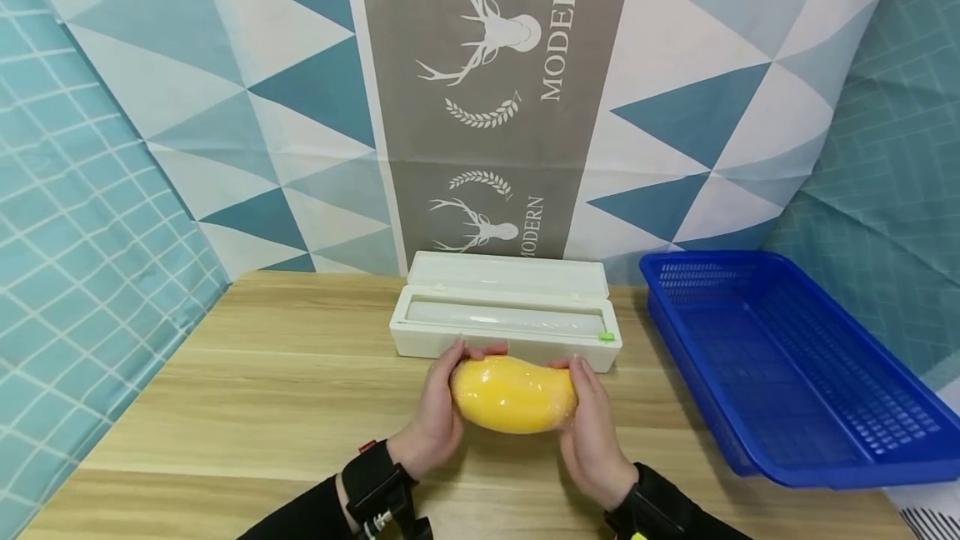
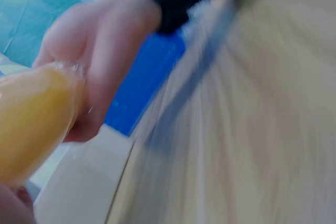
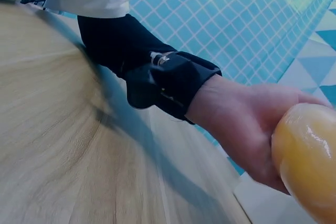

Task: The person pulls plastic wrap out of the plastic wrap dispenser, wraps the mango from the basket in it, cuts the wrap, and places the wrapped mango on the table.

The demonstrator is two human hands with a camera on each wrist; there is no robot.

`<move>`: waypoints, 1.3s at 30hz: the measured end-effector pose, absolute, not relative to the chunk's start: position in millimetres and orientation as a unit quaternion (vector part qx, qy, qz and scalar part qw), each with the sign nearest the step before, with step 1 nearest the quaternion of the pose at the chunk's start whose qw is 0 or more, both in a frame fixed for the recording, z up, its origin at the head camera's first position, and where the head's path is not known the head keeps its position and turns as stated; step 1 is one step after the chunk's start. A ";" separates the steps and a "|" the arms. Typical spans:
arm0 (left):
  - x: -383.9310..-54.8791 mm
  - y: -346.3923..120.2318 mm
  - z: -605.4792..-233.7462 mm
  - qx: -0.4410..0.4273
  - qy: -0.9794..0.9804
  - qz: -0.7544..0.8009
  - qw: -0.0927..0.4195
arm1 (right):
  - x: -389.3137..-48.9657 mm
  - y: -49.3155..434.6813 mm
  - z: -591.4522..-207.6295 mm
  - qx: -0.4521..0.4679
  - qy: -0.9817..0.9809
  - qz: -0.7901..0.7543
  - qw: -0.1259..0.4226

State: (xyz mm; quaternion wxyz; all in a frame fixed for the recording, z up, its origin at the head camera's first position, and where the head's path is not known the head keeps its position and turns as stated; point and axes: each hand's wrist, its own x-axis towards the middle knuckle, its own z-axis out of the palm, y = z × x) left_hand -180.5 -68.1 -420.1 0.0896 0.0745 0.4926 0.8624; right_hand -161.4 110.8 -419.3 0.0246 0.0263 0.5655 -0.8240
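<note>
A yellow mango (image 1: 513, 394), wrapped in shiny clear cling film, is held up over the table between both hands. My left hand (image 1: 437, 411) grips its left end, with fingers curled behind it. At the other end my right hand (image 1: 592, 432) holds it in the same way. The left wrist view shows the film bunched and wrinkled at the end of the mango (image 2: 34, 114) against the right palm. Just behind the hands stands a white cling film dispenser (image 1: 506, 348), lid raised, a film roll (image 1: 502, 317) inside and a small green slider at its right end.
A deep blue plastic basket (image 1: 795, 473) with perforated sides stands on the right of the wooden table (image 1: 247, 407). Behind the dispenser hangs a patterned cloth (image 1: 480, 140) with triangles and deer heads. Teal tiled-pattern coverings (image 1: 75, 215) line the sides.
</note>
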 end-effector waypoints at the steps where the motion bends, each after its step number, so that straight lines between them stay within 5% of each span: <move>1: -181.6 -70.6 -418.7 0.097 0.509 0.850 0.091 | -161.2 112.7 -419.2 0.021 0.569 -0.821 0.033; 7: -185.2 -90.5 -411.9 0.281 0.638 0.714 0.075 | -155.4 119.5 -418.0 0.010 0.575 -0.816 0.056; 12: -183.6 -104.8 -409.3 0.370 0.768 0.523 0.007 | -150.2 121.9 -418.9 0.014 0.586 -0.807 0.073; 22: -176.9 -122.0 -406.5 0.385 0.861 0.319 -0.088 | -151.8 135.4 -420.2 -0.028 0.661 -0.737 0.140; 39: -166.7 -124.1 -421.3 0.369 0.902 0.222 -0.039 | -156.3 148.7 -440.8 -0.136 0.818 -0.538 0.150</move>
